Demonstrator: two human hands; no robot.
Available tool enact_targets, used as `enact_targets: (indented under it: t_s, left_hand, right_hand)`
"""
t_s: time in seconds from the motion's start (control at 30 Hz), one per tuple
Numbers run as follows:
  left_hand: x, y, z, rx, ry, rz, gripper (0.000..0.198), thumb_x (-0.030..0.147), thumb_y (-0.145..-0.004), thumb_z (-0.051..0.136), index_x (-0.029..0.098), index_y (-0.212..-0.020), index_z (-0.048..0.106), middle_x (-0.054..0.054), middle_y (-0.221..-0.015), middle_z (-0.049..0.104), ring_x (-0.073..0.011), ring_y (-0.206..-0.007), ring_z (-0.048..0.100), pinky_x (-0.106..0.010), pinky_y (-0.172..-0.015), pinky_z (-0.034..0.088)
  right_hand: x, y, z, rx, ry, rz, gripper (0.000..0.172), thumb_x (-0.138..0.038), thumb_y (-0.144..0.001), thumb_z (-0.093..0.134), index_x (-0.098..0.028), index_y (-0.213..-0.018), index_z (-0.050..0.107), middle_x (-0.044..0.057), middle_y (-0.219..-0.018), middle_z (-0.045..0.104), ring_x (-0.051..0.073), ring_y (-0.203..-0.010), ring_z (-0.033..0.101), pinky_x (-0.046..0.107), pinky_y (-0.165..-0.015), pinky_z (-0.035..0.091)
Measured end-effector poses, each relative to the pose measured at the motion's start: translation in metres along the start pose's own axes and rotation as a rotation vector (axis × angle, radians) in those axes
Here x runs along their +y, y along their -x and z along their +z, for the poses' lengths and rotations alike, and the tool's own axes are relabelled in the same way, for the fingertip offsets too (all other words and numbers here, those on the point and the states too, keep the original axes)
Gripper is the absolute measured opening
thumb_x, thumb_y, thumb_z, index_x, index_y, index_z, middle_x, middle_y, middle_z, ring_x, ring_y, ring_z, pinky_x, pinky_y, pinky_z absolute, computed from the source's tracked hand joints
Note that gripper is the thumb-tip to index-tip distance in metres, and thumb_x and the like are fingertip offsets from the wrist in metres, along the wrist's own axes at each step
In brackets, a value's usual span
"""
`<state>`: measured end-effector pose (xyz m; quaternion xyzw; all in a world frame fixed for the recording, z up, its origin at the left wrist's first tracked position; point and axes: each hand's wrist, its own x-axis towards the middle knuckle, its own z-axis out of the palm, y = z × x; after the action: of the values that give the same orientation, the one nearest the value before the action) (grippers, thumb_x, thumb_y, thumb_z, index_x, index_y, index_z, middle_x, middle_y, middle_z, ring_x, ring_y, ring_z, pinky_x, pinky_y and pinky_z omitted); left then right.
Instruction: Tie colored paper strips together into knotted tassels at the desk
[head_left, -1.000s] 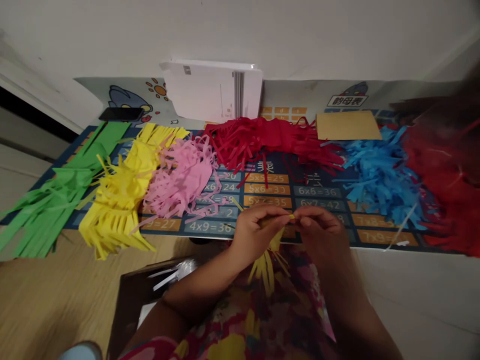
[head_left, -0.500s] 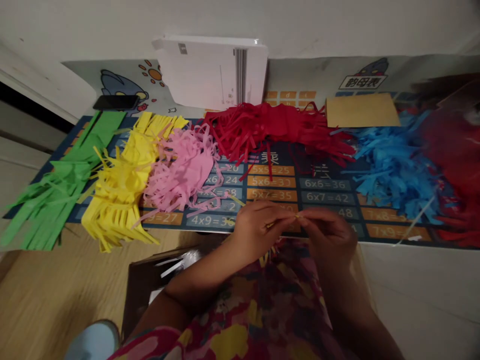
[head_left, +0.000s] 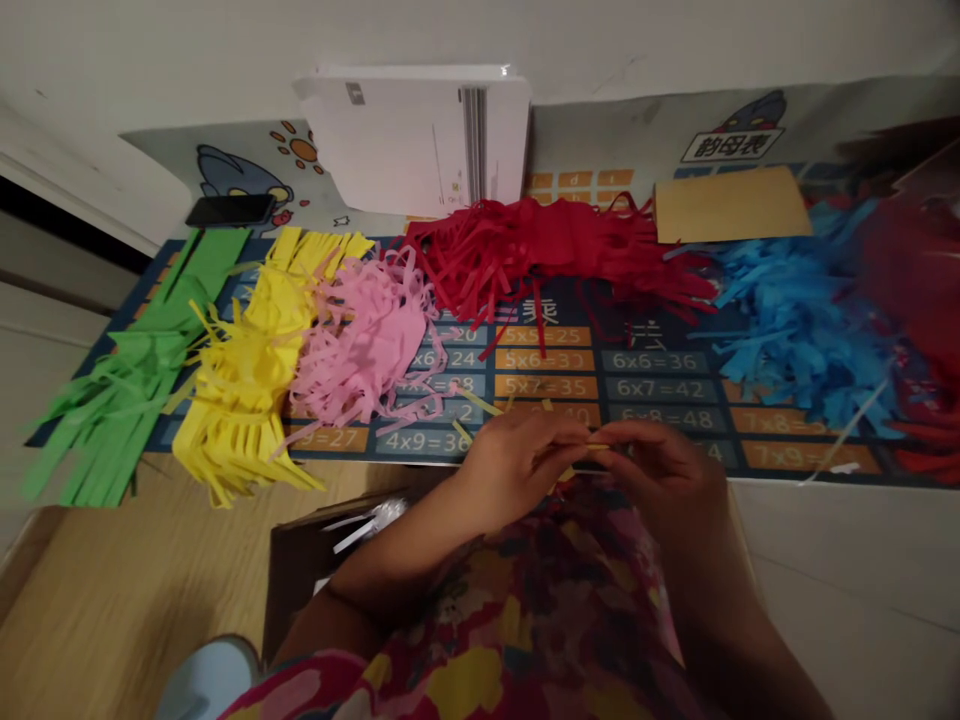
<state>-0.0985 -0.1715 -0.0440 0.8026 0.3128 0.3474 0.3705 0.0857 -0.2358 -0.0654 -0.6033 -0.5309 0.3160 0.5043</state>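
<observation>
My left hand [head_left: 514,462] and my right hand [head_left: 664,468] meet at the table's front edge, their fingers closed in a pinch. Between the fingertips shows a small bit of a yellow paper strip [head_left: 598,447]; my hands hide most of it. More yellow strip ends [head_left: 480,402] stick out beside my left hand. To the left lie fringed paper bundles: pink [head_left: 390,335], yellow [head_left: 259,350] and green [head_left: 146,375]. Behind my hands a red fringed bundle [head_left: 555,245] stretches across the table, and a blue one [head_left: 810,320] lies to the right.
Against the wall leans a white package with a barcode [head_left: 420,140]. A black phone [head_left: 231,210] rests at the back left, and a tan paper piece [head_left: 731,208] at the back right. Below the table stand a dark box [head_left: 289,560] and a light-blue round object [head_left: 210,680].
Both hands still pinch the yellow strip, and the fingers have shifted slightly. The right hand has moved a little to the right. The camera view has tilted slightly.
</observation>
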Motion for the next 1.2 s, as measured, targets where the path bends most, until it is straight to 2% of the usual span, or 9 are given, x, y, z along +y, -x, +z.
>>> enact_targets:
  t_s: [0.13,0.3,0.43,0.63,0.77,0.87,1.03,1.13,1.2]
  left_hand:
    - [0.002,-0.001,-0.002,-0.030,0.047,0.068,0.017,0.027,-0.095,0.061,0.019,-0.107,0.072,-0.006,-0.091,0.077,-0.0161,-0.083,0.072,-0.026,-0.077,0.054]
    - [0.005,-0.001,-0.003,-0.021,0.085,0.046,0.013,0.028,-0.091,0.068,0.016,-0.093,0.073,-0.006,-0.082,0.075,-0.0151,-0.075,0.069,-0.025,-0.070,0.052]
    - [0.006,0.000,-0.003,-0.013,0.043,0.028,0.009,0.024,-0.091,0.066,0.017,-0.087,0.071,-0.004,-0.079,0.074,-0.0146,-0.073,0.068,-0.025,-0.069,0.052]
    - [0.003,0.003,0.003,0.108,-0.013,0.262,0.007,0.020,-0.092,0.065,0.019,-0.092,0.072,-0.006,-0.091,0.078,-0.0170,-0.088,0.073,-0.029,-0.082,0.057]
    - [-0.001,0.003,0.007,0.156,-0.047,0.307,0.007,0.018,-0.091,0.066,0.020,-0.092,0.073,-0.005,-0.091,0.079,-0.0160,-0.087,0.074,-0.027,-0.080,0.058]
    - [0.000,0.003,0.009,0.131,-0.027,0.273,0.006,0.019,-0.091,0.067,0.021,-0.092,0.073,-0.005,-0.091,0.079,-0.0157,-0.087,0.074,-0.027,-0.080,0.057]
    - [0.004,-0.001,0.014,0.045,-0.052,0.073,0.004,0.021,-0.085,0.073,0.021,-0.086,0.068,-0.002,-0.086,0.077,-0.0158,-0.078,0.073,-0.024,-0.070,0.055]
    - [0.000,-0.007,0.013,0.044,-0.046,0.060,0.010,0.019,-0.085,0.071,0.021,-0.077,0.065,0.001,-0.074,0.073,-0.0136,-0.067,0.069,-0.021,-0.061,0.053]
    - [-0.003,-0.012,0.010,0.019,0.014,0.088,0.011,0.018,-0.084,0.071,0.021,-0.075,0.066,0.002,-0.071,0.071,-0.0121,-0.064,0.068,-0.019,-0.060,0.053]
  right_hand:
    - [-0.006,-0.003,-0.003,-0.049,-0.058,-0.046,0.003,-0.027,-0.081,0.077,-0.026,-0.079,0.075,0.000,-0.081,0.073,0.017,-0.075,0.069,0.027,-0.069,0.054]
    - [-0.024,0.004,-0.003,-0.058,0.087,-0.035,0.011,-0.021,-0.088,0.069,-0.028,-0.085,0.076,0.000,-0.087,0.075,0.018,-0.078,0.069,0.031,-0.078,0.054]
    - [-0.029,0.007,-0.004,-0.027,0.100,-0.073,0.010,-0.021,-0.088,0.068,-0.028,-0.083,0.074,-0.001,-0.085,0.074,0.017,-0.078,0.068,0.029,-0.073,0.053]
    - [-0.022,0.010,-0.007,0.013,0.155,-0.179,0.006,-0.024,-0.088,0.071,-0.029,-0.085,0.074,-0.002,-0.083,0.074,0.017,-0.077,0.068,0.030,-0.076,0.053]
    - [-0.016,0.008,-0.009,0.020,0.188,-0.238,0.005,-0.025,-0.088,0.071,-0.029,-0.086,0.074,-0.001,-0.083,0.074,0.018,-0.074,0.069,0.032,-0.074,0.055]
    - [-0.014,0.008,-0.008,0.029,0.223,-0.270,0.005,-0.027,-0.089,0.070,-0.029,-0.087,0.074,0.000,-0.082,0.075,0.019,-0.072,0.069,0.035,-0.074,0.054]
    - [-0.014,0.006,-0.007,-0.040,0.209,-0.339,0.009,-0.026,-0.092,0.066,-0.028,-0.087,0.073,0.000,-0.081,0.075,0.017,-0.075,0.069,0.032,-0.072,0.051]
    - [-0.004,-0.016,-0.038,-0.016,0.227,-0.324,0.008,-0.034,-0.089,0.070,-0.028,-0.087,0.075,0.000,-0.084,0.076,0.018,-0.079,0.070,0.034,-0.076,0.052]
    - [0.008,-0.044,-0.086,0.208,0.298,-0.266,0.013,-0.039,-0.086,0.072,-0.027,-0.085,0.076,0.001,-0.087,0.076,0.019,-0.081,0.069,0.033,-0.076,0.052]
